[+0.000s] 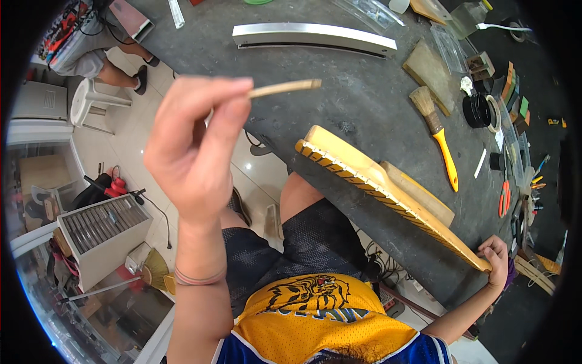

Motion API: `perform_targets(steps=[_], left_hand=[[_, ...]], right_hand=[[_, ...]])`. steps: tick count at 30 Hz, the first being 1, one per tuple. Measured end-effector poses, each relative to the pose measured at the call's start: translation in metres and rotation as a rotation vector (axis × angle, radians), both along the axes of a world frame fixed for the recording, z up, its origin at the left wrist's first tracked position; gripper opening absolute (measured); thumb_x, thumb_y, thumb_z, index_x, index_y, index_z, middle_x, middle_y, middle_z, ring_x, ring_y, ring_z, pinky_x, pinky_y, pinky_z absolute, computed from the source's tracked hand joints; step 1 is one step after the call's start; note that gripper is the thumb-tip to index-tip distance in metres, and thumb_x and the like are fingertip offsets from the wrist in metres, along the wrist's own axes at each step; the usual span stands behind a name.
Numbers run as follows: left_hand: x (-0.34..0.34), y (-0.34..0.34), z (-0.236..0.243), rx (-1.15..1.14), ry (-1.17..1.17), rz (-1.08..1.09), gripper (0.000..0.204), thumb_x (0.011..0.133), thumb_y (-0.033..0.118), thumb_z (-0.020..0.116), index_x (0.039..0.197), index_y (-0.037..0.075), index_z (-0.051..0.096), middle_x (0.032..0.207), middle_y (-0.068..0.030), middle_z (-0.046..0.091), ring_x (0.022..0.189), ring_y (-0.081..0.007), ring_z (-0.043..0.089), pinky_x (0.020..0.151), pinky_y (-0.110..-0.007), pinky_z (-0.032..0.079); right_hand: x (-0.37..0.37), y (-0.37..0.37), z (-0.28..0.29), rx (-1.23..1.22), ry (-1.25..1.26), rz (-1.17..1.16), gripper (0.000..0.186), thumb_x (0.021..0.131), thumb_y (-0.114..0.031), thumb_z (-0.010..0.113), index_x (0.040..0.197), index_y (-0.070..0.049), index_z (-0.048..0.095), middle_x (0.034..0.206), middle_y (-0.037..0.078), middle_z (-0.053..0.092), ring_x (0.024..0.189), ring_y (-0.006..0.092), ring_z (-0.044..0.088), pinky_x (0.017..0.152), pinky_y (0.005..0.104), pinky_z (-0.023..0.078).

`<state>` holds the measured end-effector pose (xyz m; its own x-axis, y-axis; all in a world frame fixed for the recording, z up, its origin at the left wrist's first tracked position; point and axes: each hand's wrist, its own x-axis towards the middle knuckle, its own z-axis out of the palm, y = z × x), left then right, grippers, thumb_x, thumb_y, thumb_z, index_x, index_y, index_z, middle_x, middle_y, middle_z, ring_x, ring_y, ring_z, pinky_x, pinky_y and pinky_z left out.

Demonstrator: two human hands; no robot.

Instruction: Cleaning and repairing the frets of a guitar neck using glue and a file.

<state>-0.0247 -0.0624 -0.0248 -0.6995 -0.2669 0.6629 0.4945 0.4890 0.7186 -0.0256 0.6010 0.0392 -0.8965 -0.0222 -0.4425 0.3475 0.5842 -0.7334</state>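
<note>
One dark workbench (339,100) filled most of the view and carried the neck; all places below are relative to that neck. White stool (91,100): on the floor, well off to the left. Fretted guitar neck (391,193) lay slanted along the bench's near edge, fret side toward the person. Silver metal beam (315,42) sat beyond it, well apart. Tan rectangular slab (429,71): also beyond, further right. Wooden block (421,195) was just beside its far edge; couldn't tell if touching. Yellow-handled brush (435,128) lay past its far side, bristles pointing away.

Left hand (197,142) was raised beyond and left of its left end, thumb and forefinger pinched, no gap beyond the piece's thickness. Right hand (494,261) was at its right end, fingers curled closed around the tip. Red-handled scissors (504,199): right of it, near that hand. Thin brown stick (285,88): in the left pinch, clear of the neck.
</note>
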Motion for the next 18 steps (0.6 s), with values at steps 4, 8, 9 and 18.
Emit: perform_targets(steps=[4, 8, 9, 18], left_hand=[[-0.055, 0.003, 0.052, -0.072, -0.073, -0.063, 0.014, 0.11, -0.002, 0.069, 0.121, -0.008, 0.076, 0.109, -0.0099, 0.073, 0.097, -0.0177, 0.073, 0.088, -0.028, 0.056], [-0.117, 0.032, 0.097, -0.145, -0.218, -0.167, 0.014, 0.111, 0.007, 0.067, 0.117, -0.002, 0.076, 0.105, -0.0093, 0.078, 0.092, -0.0234, 0.074, 0.088, -0.034, 0.058], [-0.13, 0.042, 0.107, -0.152, -0.364, -0.183, 0.016, 0.112, 0.008, 0.064, 0.119, 0.001, 0.075, 0.104, -0.008, 0.078, 0.091, -0.0255, 0.072, 0.091, -0.036, 0.058], [-0.226, 0.06, 0.093, -0.689, -0.22, -0.042, 0.02, 0.102, 0.016, 0.07, 0.102, -0.003, 0.078, 0.095, -0.0248, 0.078, 0.096, -0.0448, 0.076, 0.085, -0.05, 0.059]], right_hand=[[-0.002, 0.005, -0.001, -0.038, 0.0, 0.013, 0.043, 0.092, -0.039, 0.082, 0.096, 0.001, 0.068, 0.081, 0.008, 0.071, 0.072, 0.0167, 0.072, 0.068, 0.0281, 0.053], [0.002, 0.0, -0.001, -0.071, 0.004, 0.001, 0.036, 0.096, -0.033, 0.079, 0.098, 0.002, 0.068, 0.083, 0.007, 0.071, 0.073, 0.018, 0.074, 0.069, 0.0297, 0.056], [0.004, 0.001, 0.0, -0.076, 0.015, -0.013, 0.036, 0.096, -0.033, 0.079, 0.098, 0.002, 0.068, 0.083, 0.007, 0.071, 0.073, 0.018, 0.074, 0.069, 0.0297, 0.056], [0.005, -0.008, 0.003, -0.15, -0.05, -0.03, 0.035, 0.098, -0.031, 0.077, 0.102, 0.003, 0.067, 0.08, 0.014, 0.076, 0.075, 0.0222, 0.078, 0.072, 0.0316, 0.06]])
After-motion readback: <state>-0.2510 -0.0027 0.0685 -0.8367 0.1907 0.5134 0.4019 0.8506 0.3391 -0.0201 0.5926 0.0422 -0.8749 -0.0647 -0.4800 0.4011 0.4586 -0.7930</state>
